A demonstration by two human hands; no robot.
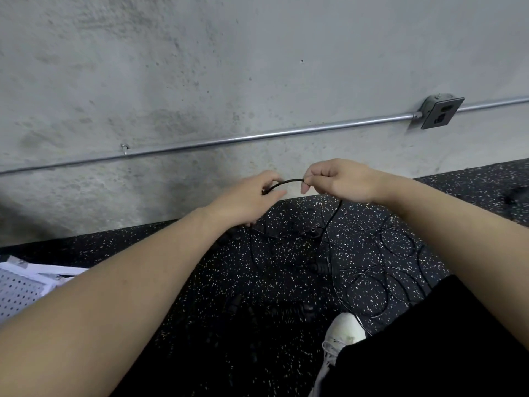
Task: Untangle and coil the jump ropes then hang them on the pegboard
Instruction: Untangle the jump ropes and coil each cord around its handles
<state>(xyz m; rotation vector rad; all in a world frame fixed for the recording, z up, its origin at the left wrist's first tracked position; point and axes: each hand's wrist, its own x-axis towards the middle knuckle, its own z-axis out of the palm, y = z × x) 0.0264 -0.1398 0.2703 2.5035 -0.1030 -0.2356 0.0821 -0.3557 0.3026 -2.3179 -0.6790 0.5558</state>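
Left hand (246,200) and right hand (335,180) pinching thin black rope (289,181) arched between them, speckled rubber floor (200,267)

Black jump ropes (369,270): thin cords, tangled loops on speckled floor (458,190); one strand raised, arched above it. White pegboard (20,287): flat on same floor, left of ropes.
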